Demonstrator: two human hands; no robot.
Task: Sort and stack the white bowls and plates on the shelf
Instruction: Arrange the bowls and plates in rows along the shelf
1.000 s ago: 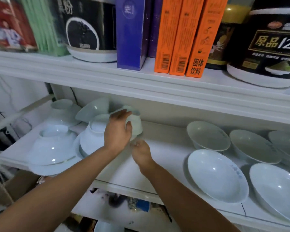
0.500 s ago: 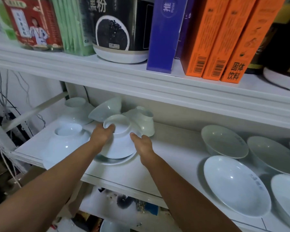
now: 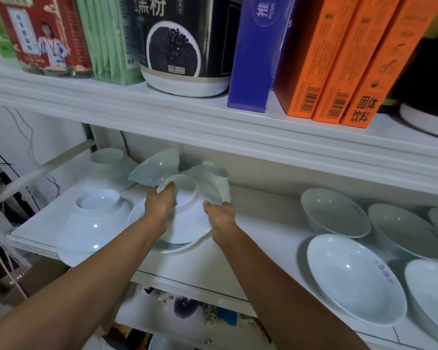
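Since 1 second ago the left hand (image 3: 159, 207) has come off the small bowl (image 3: 214, 176) at the back and dropped to the upturned bowl (image 3: 187, 218), and the right hand (image 3: 221, 217) has risen to that bowl's other side. Over the last half second both have stayed there, with only the view drawing closer. The upper shelf (image 3: 162, 107) holds 3 orange boxes (image 3: 339, 59), 2 black canisters (image 3: 182, 46), 1 purple box (image 3: 258, 51), 1 red tin (image 3: 46, 34) and 1 bundle of green packets (image 3: 106, 39). The lower shelf (image 3: 258, 243) carries all the crockery. On its right half stand 5 shallow dishes (image 3: 354, 279), open side up in 2 rows, 3 behind and 2 in front, with the outermost cut off by the frame edge. On its left half are 2 plates and 5 bowls. The upturned bowl sits foot-up on 1 plate (image 3: 136, 218) in the middle of that group. The left hand's fingers curl over its left wall, a fingertip reaching the foot ring, and the right hand's fingers bend round its right wall, their tips mostly hidden. The left bowl (image 3: 96, 223) rests foot-up on the second plate (image 3: 68, 257) at the shelf's front edge. The rear bowl (image 3: 109, 168) is also foot-up. The tilted bowl (image 3: 157, 170) leans between the rear bowl and the small bowl, which lies on its side just behind the upturned one.
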